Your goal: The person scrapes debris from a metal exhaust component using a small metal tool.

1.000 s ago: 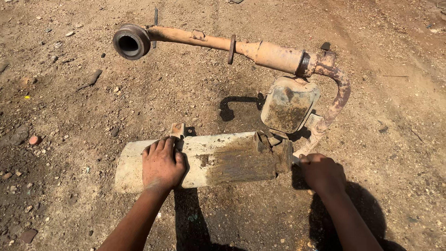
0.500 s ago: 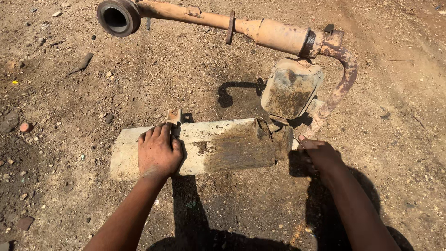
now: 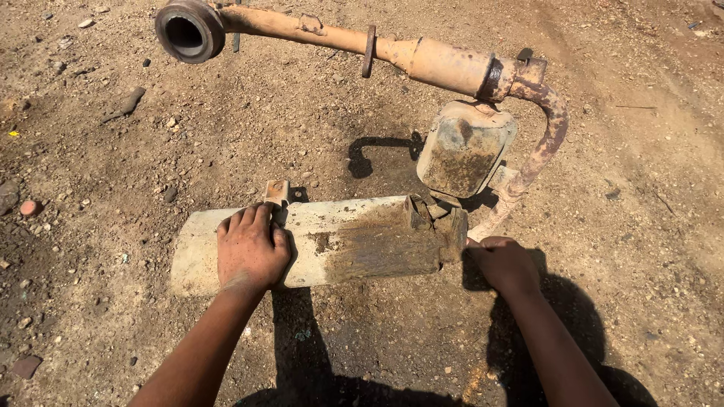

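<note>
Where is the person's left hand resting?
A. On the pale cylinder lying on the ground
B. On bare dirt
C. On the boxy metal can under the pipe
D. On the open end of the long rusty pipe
A: the left hand lies flat, palm down, on top of the pale cylinder.

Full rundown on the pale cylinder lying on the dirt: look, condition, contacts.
The pale cylinder is a cream-painted metal canister, seemingly a muffler body, lying on its side across the dirt ground. Its right half is coated in brown grime and rust; a small rusty bracket sticks up from its upper edge. Its right end meets a rusty bent pipe and a boxy rusted canister. The left hand rests flat on top; the right hand is at its right end, whether touching is unclear.
</note>
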